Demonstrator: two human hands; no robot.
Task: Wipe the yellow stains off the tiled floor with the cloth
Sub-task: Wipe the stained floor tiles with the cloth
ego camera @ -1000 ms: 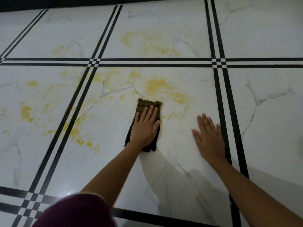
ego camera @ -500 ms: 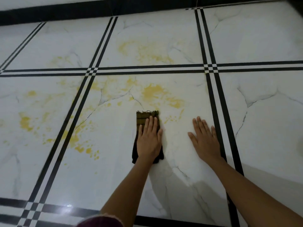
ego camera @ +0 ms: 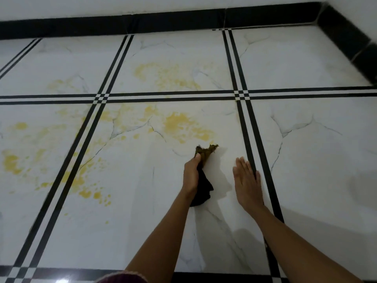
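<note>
1. Nearest the camera, a maroon sleeve [ego camera: 122, 278] edges into view above the black border strip [ego camera: 214, 277] of the tiled floor [ego camera: 126, 221].
2. The person's right hand [ego camera: 246, 180] lies flat on the white tile, fingers extended and close together, bracing just beside the black double line [ego camera: 252, 152].
3. The left hand [ego camera: 190, 176] is turned on edge, fingers closed around the cloth [ego camera: 202, 186], which is bunched and lifted at its far end; half a second earlier that palm pressed it flat.
4. The cloth looks soft, light and limp. Its far tip [ego camera: 207, 150] is soiled yellow-green, so a fresh grip around the dark near part, refolded to a clean face, would likely wipe best.
5. Just beyond the tip lies the largest yellow stain [ego camera: 179, 123], unwiped.
6. Further stains spread left [ego camera: 12, 162] and onto the far tile [ego camera: 163, 76], near the black skirting [ego camera: 163, 21]; most of the job appears to remain.
</note>
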